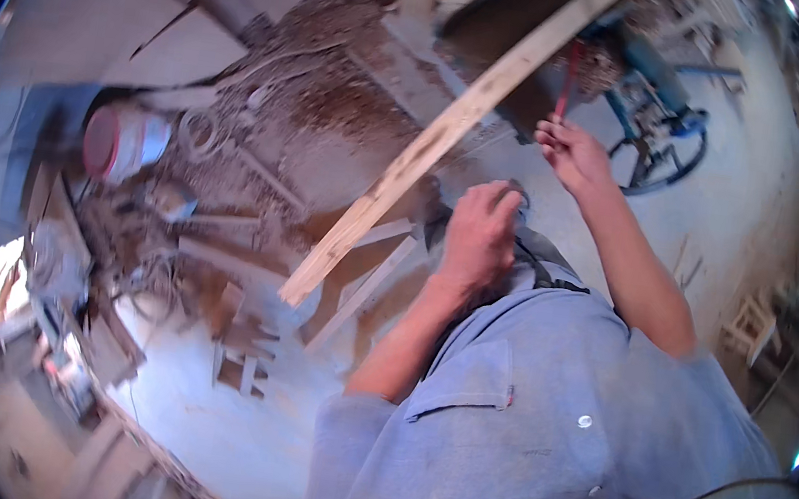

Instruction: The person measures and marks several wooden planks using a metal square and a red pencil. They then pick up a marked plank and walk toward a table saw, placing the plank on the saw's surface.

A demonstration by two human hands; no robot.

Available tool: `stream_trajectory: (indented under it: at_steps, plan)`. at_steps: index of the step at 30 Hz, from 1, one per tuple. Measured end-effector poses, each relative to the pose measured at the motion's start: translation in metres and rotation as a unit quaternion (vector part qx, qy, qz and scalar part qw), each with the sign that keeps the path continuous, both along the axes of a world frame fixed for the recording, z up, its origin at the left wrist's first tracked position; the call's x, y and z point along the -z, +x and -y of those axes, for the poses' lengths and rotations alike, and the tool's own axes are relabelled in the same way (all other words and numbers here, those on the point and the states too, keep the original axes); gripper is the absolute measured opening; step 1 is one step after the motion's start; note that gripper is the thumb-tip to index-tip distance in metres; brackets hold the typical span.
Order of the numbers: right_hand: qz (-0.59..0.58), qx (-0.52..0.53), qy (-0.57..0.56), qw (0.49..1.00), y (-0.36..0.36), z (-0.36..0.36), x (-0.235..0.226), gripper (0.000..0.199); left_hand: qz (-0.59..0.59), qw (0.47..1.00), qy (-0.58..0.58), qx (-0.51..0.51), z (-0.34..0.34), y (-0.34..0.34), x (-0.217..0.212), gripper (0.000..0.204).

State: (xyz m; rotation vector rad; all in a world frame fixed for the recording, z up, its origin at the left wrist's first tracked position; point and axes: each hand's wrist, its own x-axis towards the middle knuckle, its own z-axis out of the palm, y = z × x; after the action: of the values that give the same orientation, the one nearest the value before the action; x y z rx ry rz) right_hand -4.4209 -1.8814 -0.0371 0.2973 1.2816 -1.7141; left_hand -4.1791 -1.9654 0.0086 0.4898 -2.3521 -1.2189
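Above the sawdust-strewn floor (224, 428), I see the right hand (573, 156) raised, fingers (548, 136) clamped on a red pencil (568, 75); the left hand (481, 230) curls shut beside the long plank (434, 143).

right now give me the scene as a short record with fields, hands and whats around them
left hand: fist closed by the long wooden plank, contents hidden
right hand: grips a thin red tool
plank: slants from upper right to lower left
floor: wood offcuts, sawdust
left side: red-ended bucket lying on its side
clothing: blue shirt
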Motion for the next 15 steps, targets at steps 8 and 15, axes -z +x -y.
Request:
stream_trajectory:
  at_steps: [8, 15]
  plan:
    - [0.008, 0.067, 0.040, 0.997, -0.001, 0.011, -0.003, 0.013, 0.055, 0.997, -0.044, 0.015, 0.032, 0.015, -0.012, 0.043]
    - [-0.172, -0.230, 0.034, 0.957, 0.050, -0.094, -0.023, 0.014, 0.058, 0.983, -0.176, -0.011, -0.012, -0.005, -0.046, 0.049]
